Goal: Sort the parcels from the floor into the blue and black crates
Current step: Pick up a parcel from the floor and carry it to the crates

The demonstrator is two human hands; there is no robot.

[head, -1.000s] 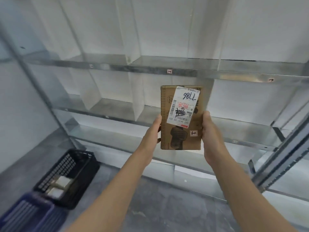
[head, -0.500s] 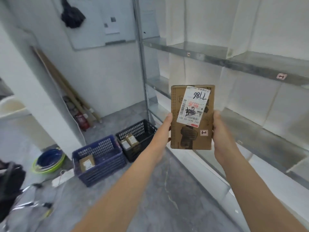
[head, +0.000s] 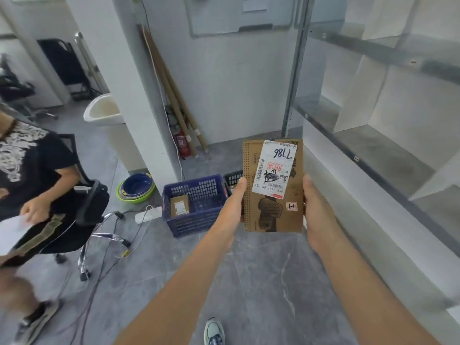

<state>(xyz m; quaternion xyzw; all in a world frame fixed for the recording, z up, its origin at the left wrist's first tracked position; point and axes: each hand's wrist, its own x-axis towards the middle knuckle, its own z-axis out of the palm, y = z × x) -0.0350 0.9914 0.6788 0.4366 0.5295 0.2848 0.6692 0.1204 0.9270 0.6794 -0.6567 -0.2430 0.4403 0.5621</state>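
- The parcel (head: 273, 185), a flat brown box, is held upright in the air at arm's reach. Its white label (head: 273, 168) with a handwritten number faces the camera.
- The left grip (head: 234, 202) is clamped on the parcel's left edge and the right grip (head: 315, 205) on its right edge. Each thumb lies on the front, and the fingers behind are hidden.
- The step in hand looks like reading the label to choose a crate.
- The blue crate (head: 194, 220) stands on the floor (head: 261, 270) just ahead and below, with one small parcel (head: 179, 207) inside.
- The black crate (head: 232, 178) sits just beside the blue crate's right side, mostly hidden behind the held parcel.
- The next move calls for settling on a crate, stepping closer, lowering the parcel over its open top and opening both grips.
- Which crate is correct cannot be told from here.
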